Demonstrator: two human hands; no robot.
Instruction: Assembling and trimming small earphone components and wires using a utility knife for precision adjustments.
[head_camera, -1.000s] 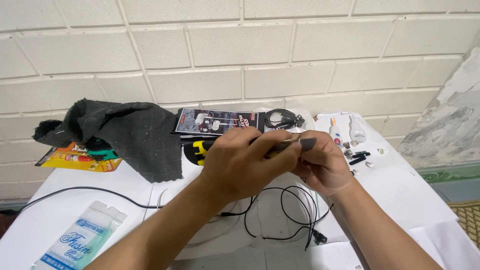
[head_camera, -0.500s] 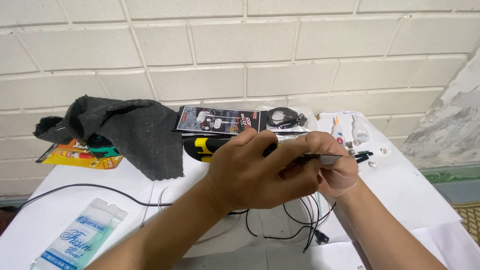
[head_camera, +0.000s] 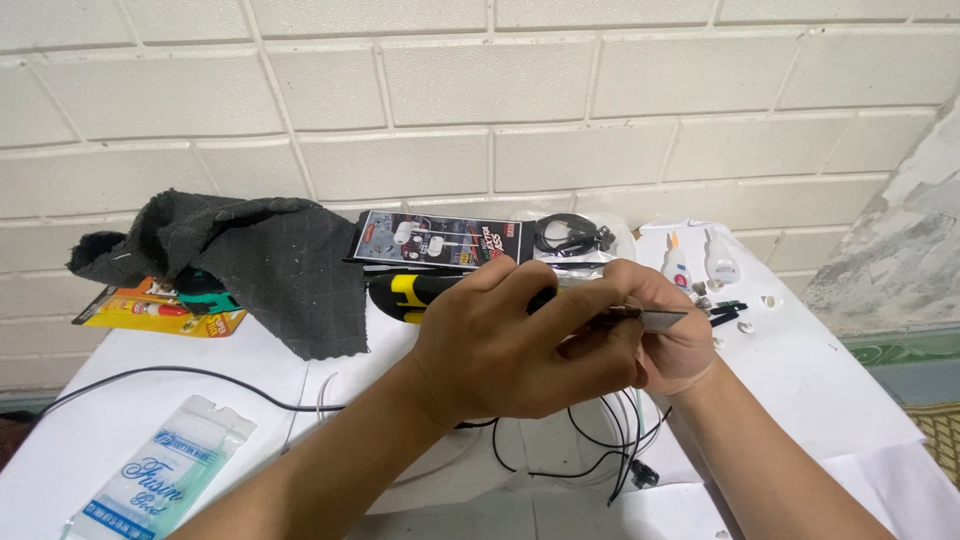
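Observation:
My left hand is closed around a thin metal blade whose tip pokes out to the right. My right hand sits just behind it, fingers curled, pinching thin black and white wires that hang in loops down to the white table. A black plug dangles at the wire ends. A yellow and black cutter handle lies on the table right behind my left hand.
A dark grey cloth lies at the back left over an orange glue pack. An earphone package and a coiled black cable lean by the brick wall. Small glue tubes sit at the right; a plastic sachet at front left.
Both hands have risen slightly and closed together. The blade tip now sticks out to the right of my left hand, over my right hand's fingers.

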